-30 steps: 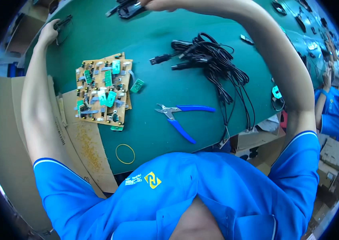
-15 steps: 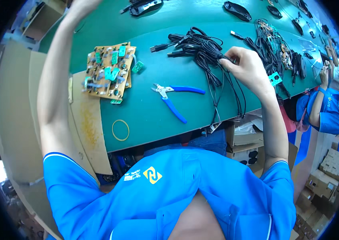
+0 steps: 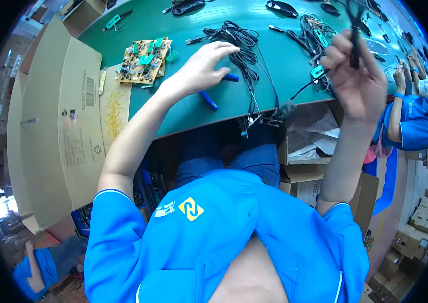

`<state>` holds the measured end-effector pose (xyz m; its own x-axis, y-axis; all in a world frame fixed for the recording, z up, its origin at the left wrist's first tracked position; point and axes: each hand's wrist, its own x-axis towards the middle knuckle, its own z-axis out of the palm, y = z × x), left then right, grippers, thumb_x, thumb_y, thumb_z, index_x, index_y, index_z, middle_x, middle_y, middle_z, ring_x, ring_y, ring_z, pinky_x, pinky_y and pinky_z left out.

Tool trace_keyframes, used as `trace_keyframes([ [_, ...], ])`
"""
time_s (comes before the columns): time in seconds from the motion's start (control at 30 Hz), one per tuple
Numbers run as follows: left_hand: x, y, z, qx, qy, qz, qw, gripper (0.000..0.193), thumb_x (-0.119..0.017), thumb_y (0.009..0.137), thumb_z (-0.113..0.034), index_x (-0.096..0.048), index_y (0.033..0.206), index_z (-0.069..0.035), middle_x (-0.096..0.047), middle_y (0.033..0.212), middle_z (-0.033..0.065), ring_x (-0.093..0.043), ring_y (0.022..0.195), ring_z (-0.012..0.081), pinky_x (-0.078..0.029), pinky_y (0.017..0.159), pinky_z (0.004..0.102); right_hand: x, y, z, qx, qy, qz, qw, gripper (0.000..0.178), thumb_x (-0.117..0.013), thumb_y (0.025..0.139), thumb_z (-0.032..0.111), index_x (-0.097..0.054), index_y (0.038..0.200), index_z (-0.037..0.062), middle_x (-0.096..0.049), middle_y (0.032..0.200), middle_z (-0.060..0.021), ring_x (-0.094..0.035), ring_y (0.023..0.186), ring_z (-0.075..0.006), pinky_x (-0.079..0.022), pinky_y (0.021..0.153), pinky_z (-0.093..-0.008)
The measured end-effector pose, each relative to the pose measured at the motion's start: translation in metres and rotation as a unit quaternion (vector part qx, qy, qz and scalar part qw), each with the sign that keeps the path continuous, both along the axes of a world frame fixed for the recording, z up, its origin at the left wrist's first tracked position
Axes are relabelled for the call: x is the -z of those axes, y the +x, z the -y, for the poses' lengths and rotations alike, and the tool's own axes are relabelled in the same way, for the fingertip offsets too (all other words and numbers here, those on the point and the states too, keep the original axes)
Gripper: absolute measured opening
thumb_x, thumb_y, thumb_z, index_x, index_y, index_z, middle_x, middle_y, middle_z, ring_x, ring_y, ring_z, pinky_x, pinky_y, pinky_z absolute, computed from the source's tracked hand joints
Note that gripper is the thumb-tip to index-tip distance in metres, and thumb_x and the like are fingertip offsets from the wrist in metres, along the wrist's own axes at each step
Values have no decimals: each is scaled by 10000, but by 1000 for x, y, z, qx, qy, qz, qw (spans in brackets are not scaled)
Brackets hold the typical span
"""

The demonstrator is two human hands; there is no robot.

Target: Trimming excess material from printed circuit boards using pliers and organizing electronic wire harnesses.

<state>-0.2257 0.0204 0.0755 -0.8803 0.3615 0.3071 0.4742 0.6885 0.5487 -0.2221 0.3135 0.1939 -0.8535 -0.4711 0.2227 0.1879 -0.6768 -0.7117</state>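
My left hand (image 3: 205,66) reaches over the bench, thumb and fingers apart, with nothing held. Its fingertips are beside a pile of black cables (image 3: 246,43); whether they touch cannot be made out. Partly under this hand lie blue-handled side cutters (image 3: 209,100), their jaws hidden. Raised at the right, my right hand (image 3: 358,83) is closed on a black cable (image 3: 355,43), its loops standing above the fingers. A thin cable end trails from that hand toward the bench edge. Thin leads from the pile hang over the near edge.
Stacked brown circuit boards (image 3: 143,60) with green pieces lie left. A green board with a cable (image 3: 115,21) is farther back. More cables and green boards (image 3: 315,40) lie right; black mouse shells (image 3: 282,8) at the back. An open carton (image 3: 67,116) stands left; a co-worker (image 3: 411,121) sits right.
My left hand has come from the far left to the cable pile. My right hand has lifted a cable away to the right. A green board with a cable now shows at the far left.
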Motion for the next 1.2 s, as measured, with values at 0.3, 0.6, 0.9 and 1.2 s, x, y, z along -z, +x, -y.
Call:
trace_keyframes([
  [0.3,24,-25,-17,-30,-232,-199,952,346,-657,772,-74,-691,1108,-149,-609,1088,68,-576,1010,283,-475,908,410,-40,9,-46,-157,-91,-93,979,317,-398,1077,146,-402,1324,-52,-442,833,-12,-384,611,-105,-357,635,-260],
  [0.6,21,0,-82,24,104,-113,988,269,-689,699,-163,-725,958,-97,-668,1072,102,-605,974,299,-470,901,439,-31,-7,-116,-57,-85,-89,991,391,-389,1064,43,-277,1431,-33,-405,988,-72,-362,726,-121,-326,656,-274],
  [0.9,-14,82,-126,180,315,69,929,757,-794,796,-354,-478,1421,-66,-544,1346,170,-571,1166,329,-455,1036,452,-99,-47,20,-301,-169,-47,937,411,-406,1053,17,-265,1432,-56,-391,965,-72,-323,718,-151,-315,674,-304],
  [1.2,-45,126,-42,97,614,240,746,345,-635,953,-116,-533,1265,-9,-596,989,70,-579,656,116,-523,605,240,-84,-37,77,-155,125,-172,965,319,-492,979,35,-451,1286,-40,-470,839,-59,-410,673,-109,-352,619,-235],
])
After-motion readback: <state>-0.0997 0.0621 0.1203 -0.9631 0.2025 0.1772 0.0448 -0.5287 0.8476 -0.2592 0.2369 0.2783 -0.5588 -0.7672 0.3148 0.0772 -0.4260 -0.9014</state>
